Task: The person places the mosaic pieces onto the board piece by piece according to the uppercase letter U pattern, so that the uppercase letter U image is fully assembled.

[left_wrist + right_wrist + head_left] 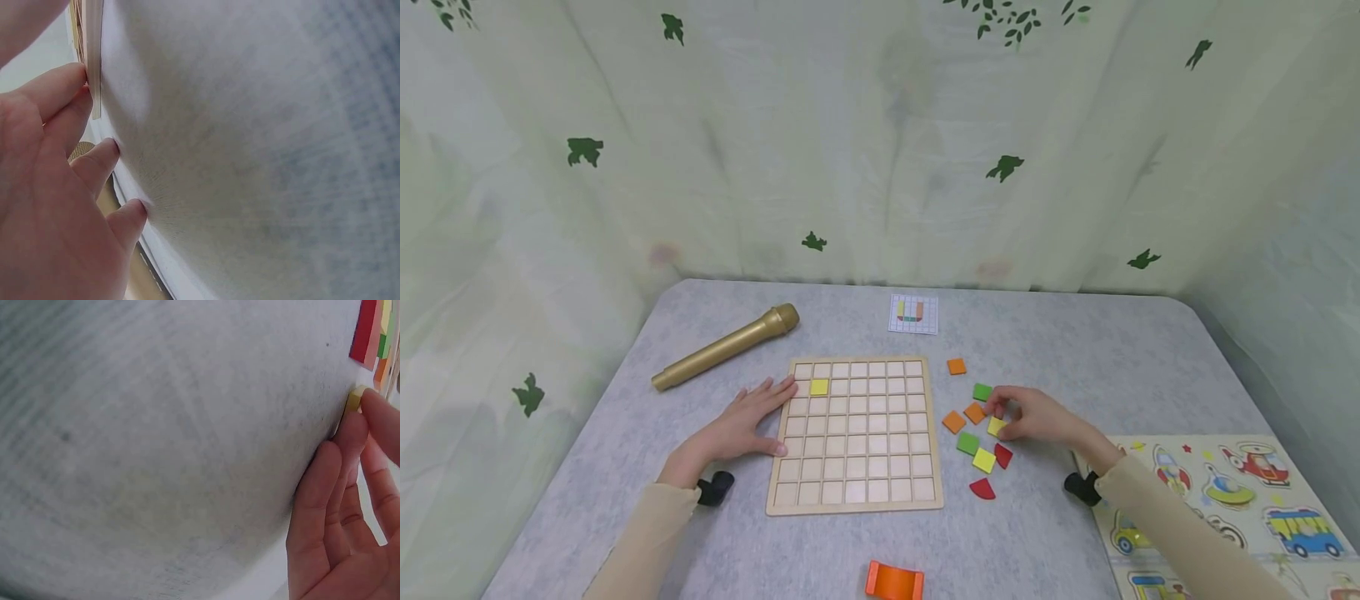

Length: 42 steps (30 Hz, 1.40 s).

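Beige sleeves (1187, 525) come nearest your view, the right one leading to your right hand (1033, 415), whose thumb and fingertips pinch a yellow tile (995, 427) at the right side of the scattered pieces; you cannot tell whether it is off the desk (1037, 550). Expect it to be light and stiff, probably painted wood, hard to break. Its flat faces look smooth enough to slip a little, and it is thin, so take it by two opposite edges with the fingertips. It looks square, pale yellow and crisp at the corners.

Close around it lie three orange tiles (953, 422), two green tiles (967, 442), another yellow tile (983, 460) and two red wedges (982, 489), each with one curved side.

To their left is the pale wooden grid board (934, 467), flat on the desk, with raised lines between square cells. A single yellow square (819, 387) sits in the second row from the far edge, second cell from the left. Your left hand (741, 423) is spread, fingertips and thumb against the board's left edge. It should be rigid and easily nudged; steady it by the rim.
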Motion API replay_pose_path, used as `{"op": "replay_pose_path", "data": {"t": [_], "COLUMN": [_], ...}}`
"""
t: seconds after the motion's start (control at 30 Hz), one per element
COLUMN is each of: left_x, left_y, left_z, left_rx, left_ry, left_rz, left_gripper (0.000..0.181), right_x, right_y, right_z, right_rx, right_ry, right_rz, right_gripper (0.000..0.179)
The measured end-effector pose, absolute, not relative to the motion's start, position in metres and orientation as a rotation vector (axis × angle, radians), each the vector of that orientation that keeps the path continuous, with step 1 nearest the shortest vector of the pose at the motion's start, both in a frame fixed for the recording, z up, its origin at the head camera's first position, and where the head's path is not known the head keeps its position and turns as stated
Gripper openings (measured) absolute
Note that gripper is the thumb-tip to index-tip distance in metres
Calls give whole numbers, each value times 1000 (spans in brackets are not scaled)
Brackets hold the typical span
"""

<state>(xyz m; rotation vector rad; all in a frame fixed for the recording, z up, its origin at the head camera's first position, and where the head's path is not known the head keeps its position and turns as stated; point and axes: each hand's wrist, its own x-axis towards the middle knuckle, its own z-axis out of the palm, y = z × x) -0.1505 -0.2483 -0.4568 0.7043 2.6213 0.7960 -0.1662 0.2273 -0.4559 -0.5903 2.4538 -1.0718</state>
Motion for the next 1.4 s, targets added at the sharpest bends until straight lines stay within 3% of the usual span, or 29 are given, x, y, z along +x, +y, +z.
{"op": "replay_pose_path", "data": {"t": [0.6,1.07,1.4], "left_x": [-150,-151,-151], "left_y": [-250,-249,-249], "left_z": [-459,-459,-460], "left_rx": [696,712,719], "left_ry": [2636,2631,2630], "left_rz": [805,808,809], "left_gripper": [99,98,98], "right_x": [-168,-174,-180], "right_y": [226,243,222], "right_z": [-457,-447,-438], "right_rx": [-469,-484,-432], "right_ry": [2513,2269,2226], "right_rz": [-1037,-1299,-1350], "right_gripper": [21,6,12]}}
